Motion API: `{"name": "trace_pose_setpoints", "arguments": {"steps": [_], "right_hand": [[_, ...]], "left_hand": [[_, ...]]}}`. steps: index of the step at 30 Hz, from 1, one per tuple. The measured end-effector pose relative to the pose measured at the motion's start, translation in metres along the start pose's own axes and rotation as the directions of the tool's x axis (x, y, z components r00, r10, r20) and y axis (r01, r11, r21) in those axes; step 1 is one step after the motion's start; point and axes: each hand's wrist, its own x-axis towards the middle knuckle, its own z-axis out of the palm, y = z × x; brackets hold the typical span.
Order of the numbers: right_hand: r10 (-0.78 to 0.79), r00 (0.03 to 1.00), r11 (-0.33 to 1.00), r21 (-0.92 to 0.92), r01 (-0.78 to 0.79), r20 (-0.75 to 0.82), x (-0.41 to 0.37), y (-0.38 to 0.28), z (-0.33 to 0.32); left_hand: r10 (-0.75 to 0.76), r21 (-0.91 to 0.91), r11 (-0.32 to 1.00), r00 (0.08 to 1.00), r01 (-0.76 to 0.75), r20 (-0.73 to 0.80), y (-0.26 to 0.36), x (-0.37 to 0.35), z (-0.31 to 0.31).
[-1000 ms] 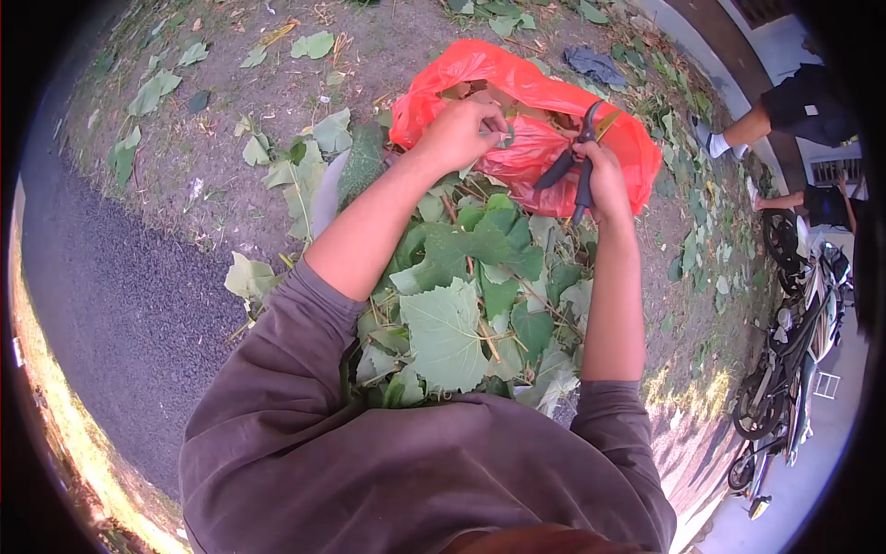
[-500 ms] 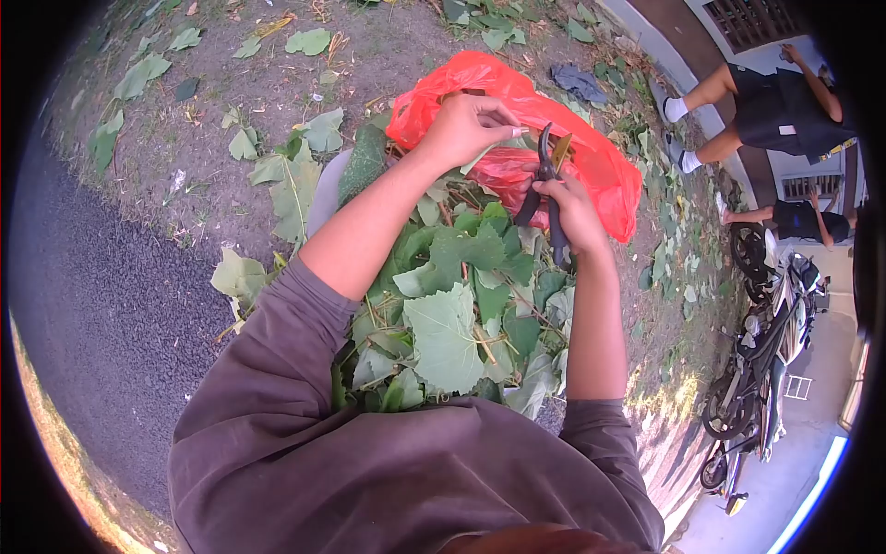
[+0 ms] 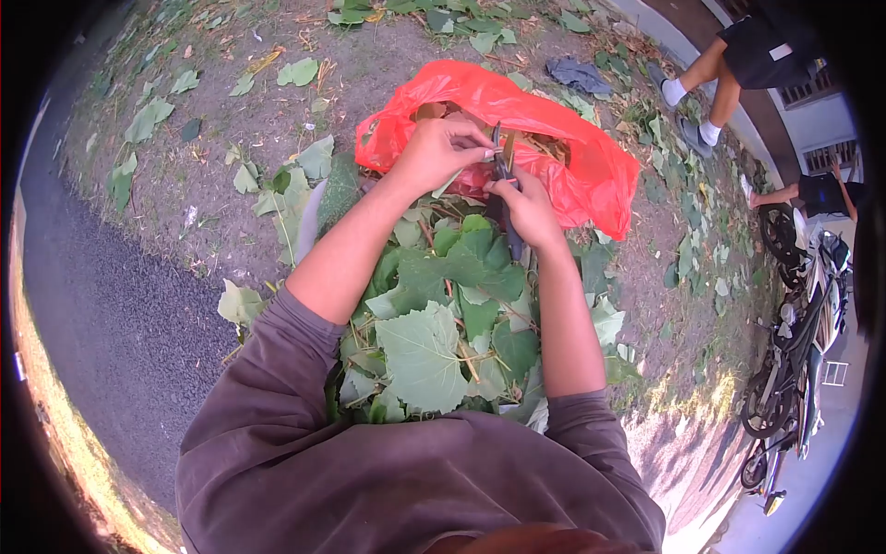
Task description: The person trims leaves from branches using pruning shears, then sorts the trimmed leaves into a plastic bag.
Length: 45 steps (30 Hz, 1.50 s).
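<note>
My left hand (image 3: 441,155) is closed in a pinch on a thin leaf stem, with a narrow strip of green leaf (image 3: 447,185) showing under the fingers. Dark pruning shears (image 3: 514,242) are gripped in my right hand (image 3: 530,208), blades pointing up and right at the left fingertips. Both hands are over the near side of a red plastic bag (image 3: 591,171), whose mouth gapes open with brownish pieces inside. Below them, a heap of large green leaves and stems (image 3: 423,355) lies against my body.
Loose leaves (image 3: 148,120) litter the bare soil, and a dark crumpled cloth (image 3: 577,76) lies beyond the bag. Asphalt (image 3: 120,305) runs along the left. At right are a standing person (image 3: 709,88), another person farther off (image 3: 826,194), and parked motorcycles (image 3: 794,342).
My right hand has brought the shears left, up to the left fingertips, and their blades look closer together. My left hand has shifted slightly left and down, still pinching. The whole view has also shifted.
</note>
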Motion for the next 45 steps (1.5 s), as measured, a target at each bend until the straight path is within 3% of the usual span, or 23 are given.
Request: {"name": "trace_pose_setpoints", "arguments": {"steps": [6,8,12,21,26,31,36,45], "right_hand": [[0.013,0.999,0.997,-0.081,-0.01,0.032,-0.003,-0.004,0.0],[-0.019,1.0,1.0,-0.018,0.019,0.02,-0.001,0.004,0.005],[-0.085,0.996,0.996,0.013,0.085,0.0,0.005,0.022,0.01],[-0.023,0.999,1.0,0.007,0.023,-0.029,-0.002,0.011,0.008],[-0.025,0.998,1.0,-0.015,0.024,-0.062,-0.002,0.011,0.013],[-0.017,0.997,1.0,-0.027,0.015,-0.072,-0.006,0.006,0.015],[-0.039,0.995,0.994,-0.109,0.029,-0.087,-0.004,0.006,0.016],[-0.026,0.989,0.973,-0.23,-0.008,-0.144,-0.003,-0.003,0.021]], "left_hand": [[0.03,0.163,0.986,0.999,-0.025,-0.029,0.004,-0.003,0.002],[0.078,0.18,0.981,0.996,-0.069,-0.045,0.003,-0.002,0.003],[0.035,0.139,0.99,0.998,-0.028,-0.045,0.006,-0.001,0.009],[0.014,0.094,0.996,1.0,-0.012,-0.014,-0.001,-0.002,0.01],[-0.084,0.118,0.989,0.996,0.084,-0.002,-0.003,-0.002,0.007],[-0.032,0.163,0.986,0.999,0.032,-0.003,0.002,-0.004,0.007],[0.03,0.227,0.974,0.999,-0.023,-0.028,0.009,-0.006,0.008],[-0.004,0.316,0.947,0.989,0.051,-0.147,0.021,-0.007,0.011]]}}
